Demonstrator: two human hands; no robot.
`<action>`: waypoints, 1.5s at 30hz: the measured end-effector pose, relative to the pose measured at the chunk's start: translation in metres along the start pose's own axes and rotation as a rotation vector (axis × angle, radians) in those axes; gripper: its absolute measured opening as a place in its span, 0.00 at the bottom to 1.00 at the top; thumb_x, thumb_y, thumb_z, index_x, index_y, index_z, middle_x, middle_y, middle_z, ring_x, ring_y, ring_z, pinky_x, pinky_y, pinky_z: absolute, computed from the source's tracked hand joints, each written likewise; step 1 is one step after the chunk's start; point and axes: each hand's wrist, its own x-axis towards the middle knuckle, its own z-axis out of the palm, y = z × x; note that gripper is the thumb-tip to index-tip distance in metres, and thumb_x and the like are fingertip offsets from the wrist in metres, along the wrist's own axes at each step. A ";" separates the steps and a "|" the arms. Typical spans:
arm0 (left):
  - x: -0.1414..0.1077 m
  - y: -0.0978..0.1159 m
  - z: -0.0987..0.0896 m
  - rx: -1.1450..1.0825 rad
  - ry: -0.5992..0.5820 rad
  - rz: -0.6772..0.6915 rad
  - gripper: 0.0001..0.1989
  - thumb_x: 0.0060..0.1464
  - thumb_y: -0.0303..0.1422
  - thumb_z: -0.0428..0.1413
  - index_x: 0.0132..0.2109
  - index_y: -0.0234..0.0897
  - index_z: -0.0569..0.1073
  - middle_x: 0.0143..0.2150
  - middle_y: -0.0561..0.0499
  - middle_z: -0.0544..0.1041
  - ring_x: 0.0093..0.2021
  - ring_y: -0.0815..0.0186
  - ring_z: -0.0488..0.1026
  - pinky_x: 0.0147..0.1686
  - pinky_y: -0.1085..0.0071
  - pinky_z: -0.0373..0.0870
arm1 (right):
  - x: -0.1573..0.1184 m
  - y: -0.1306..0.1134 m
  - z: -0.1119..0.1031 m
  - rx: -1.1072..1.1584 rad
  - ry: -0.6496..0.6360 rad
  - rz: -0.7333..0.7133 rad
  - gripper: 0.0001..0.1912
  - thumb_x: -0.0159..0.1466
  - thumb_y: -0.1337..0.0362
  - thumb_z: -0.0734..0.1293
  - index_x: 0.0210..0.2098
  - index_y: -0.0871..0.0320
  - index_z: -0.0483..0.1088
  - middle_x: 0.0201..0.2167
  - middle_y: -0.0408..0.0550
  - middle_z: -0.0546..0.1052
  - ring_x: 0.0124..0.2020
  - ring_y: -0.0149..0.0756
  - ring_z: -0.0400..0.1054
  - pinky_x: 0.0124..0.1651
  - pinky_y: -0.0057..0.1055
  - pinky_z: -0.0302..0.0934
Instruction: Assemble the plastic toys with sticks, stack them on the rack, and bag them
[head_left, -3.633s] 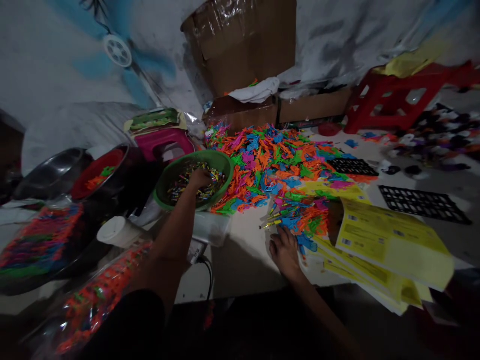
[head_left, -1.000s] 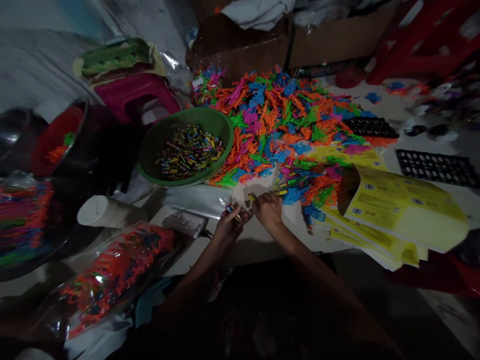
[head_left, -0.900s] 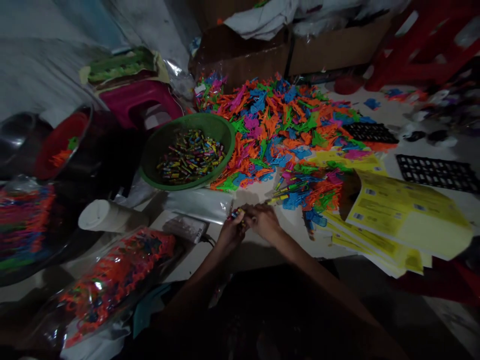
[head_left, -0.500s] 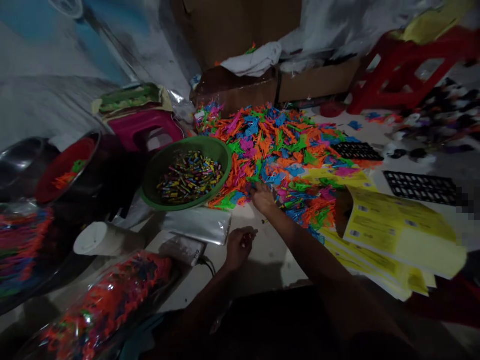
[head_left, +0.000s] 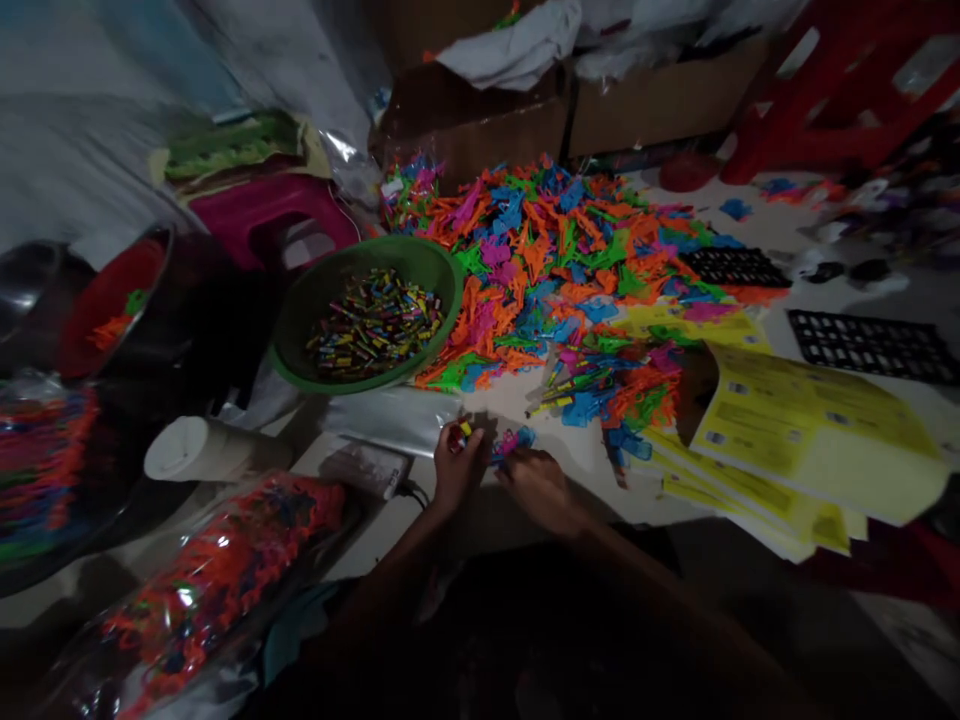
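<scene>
Near the table's front edge, my left hand [head_left: 459,462] is closed around a small shiny piece with red and yellow on it. Just to its right, my right hand [head_left: 536,485] has its fingers curled round small pink and blue plastic pieces [head_left: 511,441]. The two hands are close together. Beyond them spreads a large heap of orange, green, blue and pink plastic pieces [head_left: 555,240]. A green basin [head_left: 450,330] at the left of the heap holds many small striped tubes [head_left: 375,325]. Clear plastic bags [head_left: 390,420] lie behind my left hand.
Yellow printed sheets [head_left: 787,430] and black grid trays [head_left: 870,343] lie at the right. A white roll [head_left: 210,450] and a filled clear bag [head_left: 217,580] are at the left. Pink [head_left: 277,215] and red [head_left: 840,90] stools stand farther back.
My right hand has come back from the heap to beside my left hand, with pink and blue pieces in it. My left hand has risen slightly in view. The camera view has shifted.
</scene>
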 end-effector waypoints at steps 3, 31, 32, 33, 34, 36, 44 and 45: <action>0.001 0.010 -0.011 0.008 -0.017 -0.033 0.15 0.40 0.38 0.60 0.34 0.33 0.69 0.29 0.53 0.71 0.28 0.72 0.67 0.31 0.76 0.64 | -0.005 0.008 0.010 0.103 -0.004 -0.018 0.13 0.62 0.61 0.57 0.41 0.56 0.71 0.39 0.49 0.75 0.39 0.36 0.68 0.42 0.30 0.57; -0.044 0.037 0.005 0.119 -0.332 0.115 0.15 0.38 0.34 0.61 0.37 0.35 0.73 0.31 0.49 0.76 0.28 0.69 0.72 0.30 0.73 0.69 | -0.005 -0.002 -0.002 1.646 0.670 0.323 0.12 0.55 0.55 0.65 0.29 0.57 0.63 0.23 0.38 0.66 0.25 0.26 0.58 0.32 0.25 0.56; -0.044 0.036 0.005 0.134 -0.313 0.139 0.14 0.38 0.33 0.61 0.36 0.35 0.74 0.32 0.49 0.76 0.30 0.68 0.72 0.33 0.73 0.69 | -0.005 -0.002 0.000 1.611 0.679 0.322 0.11 0.56 0.56 0.65 0.29 0.57 0.62 0.23 0.38 0.65 0.25 0.26 0.58 0.32 0.25 0.56; -0.045 0.034 0.006 0.140 -0.299 0.153 0.13 0.38 0.32 0.60 0.36 0.36 0.74 0.34 0.49 0.77 0.33 0.67 0.73 0.35 0.73 0.69 | -0.005 -0.003 0.001 1.579 0.689 0.324 0.11 0.56 0.56 0.64 0.28 0.57 0.62 0.23 0.38 0.65 0.25 0.25 0.58 0.33 0.25 0.57; -0.045 0.034 0.006 0.139 -0.294 0.156 0.13 0.38 0.31 0.60 0.36 0.36 0.74 0.35 0.48 0.77 0.34 0.66 0.73 0.37 0.72 0.69 | -0.006 -0.003 0.002 1.555 0.700 0.327 0.11 0.56 0.56 0.64 0.27 0.57 0.61 0.23 0.38 0.65 0.25 0.26 0.58 0.33 0.25 0.57; -0.046 0.033 0.008 0.131 -0.308 0.142 0.12 0.38 0.30 0.59 0.35 0.36 0.74 0.36 0.48 0.77 0.35 0.65 0.73 0.38 0.71 0.68 | -0.008 -0.005 0.002 1.533 0.721 0.340 0.11 0.57 0.56 0.63 0.27 0.57 0.60 0.23 0.38 0.66 0.25 0.26 0.59 0.33 0.26 0.58; -0.052 0.040 0.019 0.109 -0.380 0.230 0.12 0.38 0.29 0.59 0.36 0.36 0.74 0.35 0.48 0.76 0.35 0.65 0.73 0.39 0.70 0.68 | -0.008 -0.006 -0.007 1.553 0.736 0.382 0.11 0.57 0.55 0.62 0.29 0.57 0.61 0.24 0.41 0.69 0.26 0.28 0.63 0.32 0.27 0.59; -0.052 0.040 0.021 0.093 -0.393 0.202 0.13 0.38 0.30 0.60 0.36 0.36 0.74 0.35 0.47 0.76 0.34 0.65 0.73 0.38 0.70 0.68 | -0.005 0.001 -0.010 1.511 0.704 0.387 0.12 0.57 0.54 0.62 0.29 0.57 0.62 0.24 0.41 0.69 0.26 0.29 0.63 0.32 0.28 0.59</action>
